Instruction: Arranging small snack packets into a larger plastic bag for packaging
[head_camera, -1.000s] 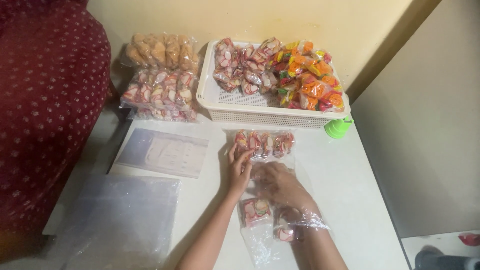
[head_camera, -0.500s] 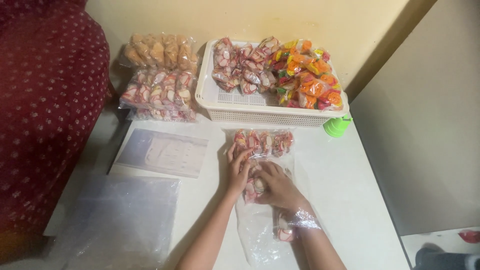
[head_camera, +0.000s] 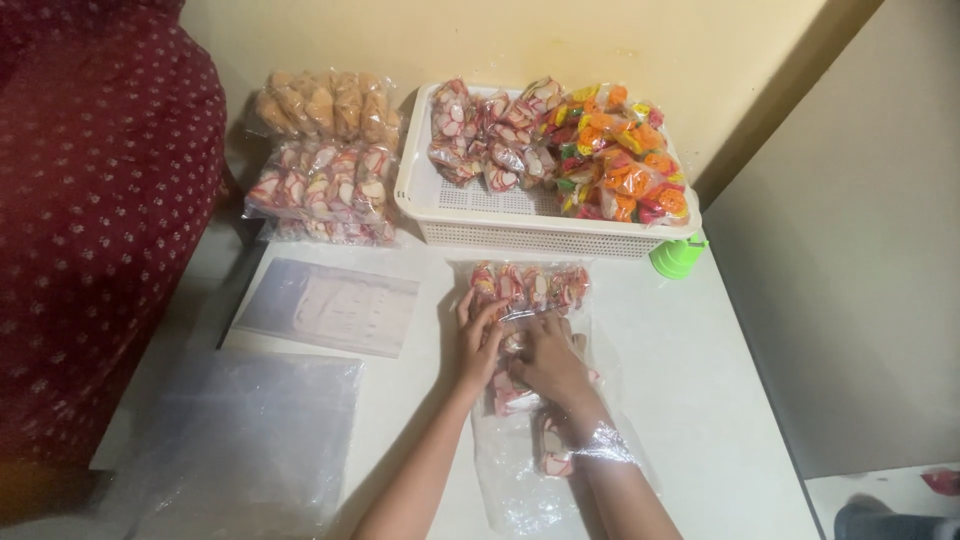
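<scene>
A clear plastic bag (head_camera: 520, 480) lies on the white table (head_camera: 700, 400), holding several small packets of pink and white snacks (head_camera: 530, 285). My right hand (head_camera: 548, 360) is pushed inside the bag up to the wrist and rests on the packets in its middle. My left hand (head_camera: 480, 335) presses on the bag from outside at its left side, fingers bent, touching the packets through the plastic. Two more packets (head_camera: 555, 455) lie near the bag's open end by my right forearm.
A white slotted basket (head_camera: 520, 225) at the back holds pink-white and orange-green snack packets. Filled bags (head_camera: 325, 150) lie to its left. A stack of empty clear bags (head_camera: 250, 440) and a flat sheet (head_camera: 330, 305) lie left of my hands. A green cap-like thing (head_camera: 678, 257) sits right.
My right hand has slid deeper into the bag toward the row of packets at its closed end. The left hand has stayed on the bag's left side.
</scene>
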